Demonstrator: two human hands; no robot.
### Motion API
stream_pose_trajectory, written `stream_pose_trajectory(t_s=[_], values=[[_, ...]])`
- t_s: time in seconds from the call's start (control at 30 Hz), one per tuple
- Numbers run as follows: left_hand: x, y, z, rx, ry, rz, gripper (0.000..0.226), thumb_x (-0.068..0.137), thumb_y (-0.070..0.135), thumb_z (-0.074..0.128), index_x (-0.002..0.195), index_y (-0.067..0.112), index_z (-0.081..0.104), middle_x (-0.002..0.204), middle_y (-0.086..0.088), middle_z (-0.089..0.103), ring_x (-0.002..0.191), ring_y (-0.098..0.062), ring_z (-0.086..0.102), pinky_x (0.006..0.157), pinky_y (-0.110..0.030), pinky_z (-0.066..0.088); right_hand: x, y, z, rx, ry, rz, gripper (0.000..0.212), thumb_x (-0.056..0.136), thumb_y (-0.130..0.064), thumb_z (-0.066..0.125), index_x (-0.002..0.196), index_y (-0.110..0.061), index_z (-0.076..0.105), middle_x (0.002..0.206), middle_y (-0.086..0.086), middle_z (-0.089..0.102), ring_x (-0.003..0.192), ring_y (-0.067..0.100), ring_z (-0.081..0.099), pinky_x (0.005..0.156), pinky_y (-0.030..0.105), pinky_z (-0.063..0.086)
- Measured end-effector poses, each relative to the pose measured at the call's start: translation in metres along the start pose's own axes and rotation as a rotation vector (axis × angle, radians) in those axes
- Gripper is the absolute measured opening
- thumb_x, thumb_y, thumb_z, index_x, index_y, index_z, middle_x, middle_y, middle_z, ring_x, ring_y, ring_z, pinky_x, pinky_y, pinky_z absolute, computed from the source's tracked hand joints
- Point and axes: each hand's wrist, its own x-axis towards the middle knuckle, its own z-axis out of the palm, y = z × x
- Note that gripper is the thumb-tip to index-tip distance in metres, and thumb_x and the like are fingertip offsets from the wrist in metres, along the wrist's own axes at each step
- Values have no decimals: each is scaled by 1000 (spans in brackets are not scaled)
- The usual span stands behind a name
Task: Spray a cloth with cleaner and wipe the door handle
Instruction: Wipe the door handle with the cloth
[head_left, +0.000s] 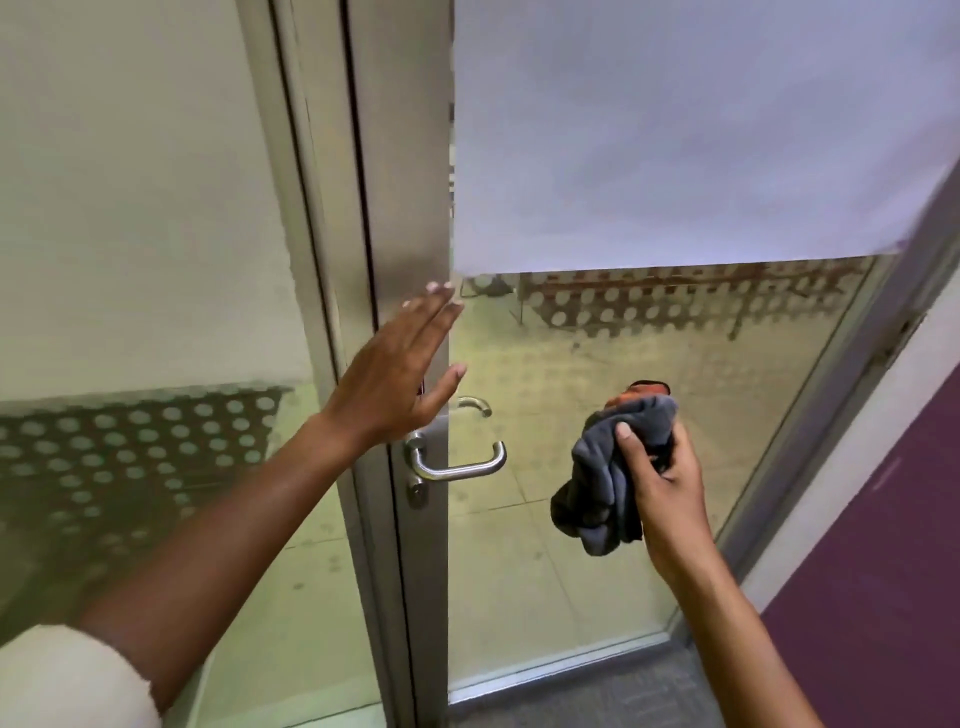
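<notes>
A silver lever door handle (462, 465) sits on the metal frame of a glass door (415, 208), with a keyhole below it. My left hand (400, 379) is flat against the door frame just above the handle, fingers straight and apart, holding nothing. My right hand (662, 470) is to the right of the handle and grips a bunched grey cloth (605, 483), which hangs down from the fingers. Something orange (644, 391) peeks out above the cloth; I cannot tell what it is. No spray bottle is clearly in view.
A white sheet (675, 130) covers the upper glass pane. A second handle (475, 404) shows through the glass. A fixed glass panel with a dotted film (130, 457) stands to the left. A purple wall (883, 571) and grey carpet (597, 696) are at the right.
</notes>
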Motion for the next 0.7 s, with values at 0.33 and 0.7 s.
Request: stream_pose_trajectory(t_s=[0.33, 0.7], values=[[-44, 124, 5, -54, -62, -208, 69, 98, 49, 38, 155, 14, 23, 165, -1, 17, 153, -11, 8, 126, -34, 14, -13, -25, -79, 106, -158, -35, 23, 93, -19, 60, 115, -25, 58, 110, 6, 71, 106, 20, 68, 97, 45, 52], [-126, 236, -28, -93, -64, -482, 64, 98, 42, 41, 152, 9, 32, 162, -3, 25, 152, -9, 14, 125, -24, 12, -60, -15, -111, 200, -398, 68, 28, 93, -21, 60, 120, -16, 56, 112, 9, 70, 108, 25, 66, 91, 38, 53]])
